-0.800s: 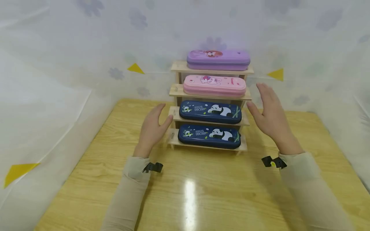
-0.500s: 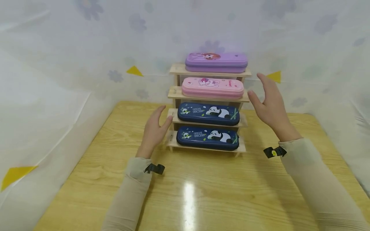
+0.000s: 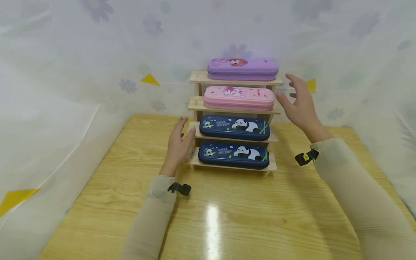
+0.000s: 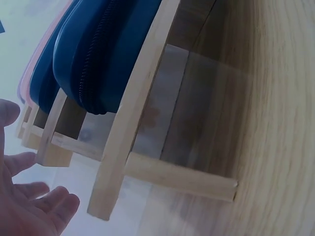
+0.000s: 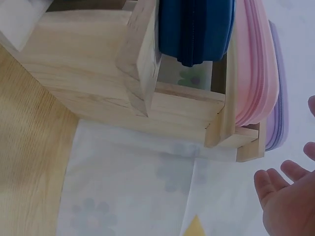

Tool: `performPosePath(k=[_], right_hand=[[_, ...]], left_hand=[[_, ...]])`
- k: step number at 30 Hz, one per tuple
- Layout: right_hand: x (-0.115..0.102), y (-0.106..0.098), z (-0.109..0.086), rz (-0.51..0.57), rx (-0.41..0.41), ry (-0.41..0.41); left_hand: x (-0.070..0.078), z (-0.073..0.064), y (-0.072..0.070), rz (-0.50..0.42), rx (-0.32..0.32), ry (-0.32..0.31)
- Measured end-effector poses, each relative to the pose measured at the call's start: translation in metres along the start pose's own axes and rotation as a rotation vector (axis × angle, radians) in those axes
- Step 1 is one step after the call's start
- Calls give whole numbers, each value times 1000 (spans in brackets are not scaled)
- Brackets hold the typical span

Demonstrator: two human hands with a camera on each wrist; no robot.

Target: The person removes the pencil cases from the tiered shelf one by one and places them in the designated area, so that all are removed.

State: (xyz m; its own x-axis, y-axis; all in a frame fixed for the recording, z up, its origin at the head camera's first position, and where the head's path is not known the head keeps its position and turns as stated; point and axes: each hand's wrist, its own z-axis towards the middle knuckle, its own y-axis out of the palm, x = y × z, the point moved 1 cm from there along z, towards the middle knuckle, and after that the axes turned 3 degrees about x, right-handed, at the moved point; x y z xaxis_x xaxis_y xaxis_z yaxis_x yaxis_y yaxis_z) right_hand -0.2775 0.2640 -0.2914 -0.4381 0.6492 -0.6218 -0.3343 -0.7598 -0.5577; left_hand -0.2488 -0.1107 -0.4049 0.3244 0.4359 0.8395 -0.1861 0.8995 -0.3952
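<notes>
A stepped wooden rack (image 3: 273, 162) carries zipped pencil cases, one per step. The top one is purple (image 3: 260, 70) with a cartoon girl, and under it sits a pink case (image 3: 238, 98) with a rabbit. Two dark blue panda cases, the upper (image 3: 234, 128) and the lower (image 3: 233, 155), fill the bottom steps. My left hand (image 3: 178, 146) is beside the rack's left end, fingers loosely spread, holding nothing. On the other side my right hand (image 3: 300, 106) hovers level with the pink case, its fingers slightly bent and apart from the rack. The right wrist view shows bare fingertips (image 5: 263, 184) near the upper steps.
The rack stands on a wood-grain table (image 3: 208, 224) near its back edge. Behind and at both sides hangs a pale flower-print sheet (image 3: 188, 36) with yellow triangles, one (image 3: 150, 79) left of the rack. Black straps (image 3: 180, 188) are on both wrists.
My right hand has moved up and forward along the rack's right side. My left hand has shifted slightly right, closer to the rack. The pencil cases keep their steps.
</notes>
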Motion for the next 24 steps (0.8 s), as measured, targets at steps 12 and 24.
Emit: performPosePath(k=[12,24], right_hand=[[-3,11,31,1,-54,24],[-9,16,61,-59,-84,106]], left_hand=[[-1,-2,10,-202,78,-153],[-3,0,20,-347,90,-216]])
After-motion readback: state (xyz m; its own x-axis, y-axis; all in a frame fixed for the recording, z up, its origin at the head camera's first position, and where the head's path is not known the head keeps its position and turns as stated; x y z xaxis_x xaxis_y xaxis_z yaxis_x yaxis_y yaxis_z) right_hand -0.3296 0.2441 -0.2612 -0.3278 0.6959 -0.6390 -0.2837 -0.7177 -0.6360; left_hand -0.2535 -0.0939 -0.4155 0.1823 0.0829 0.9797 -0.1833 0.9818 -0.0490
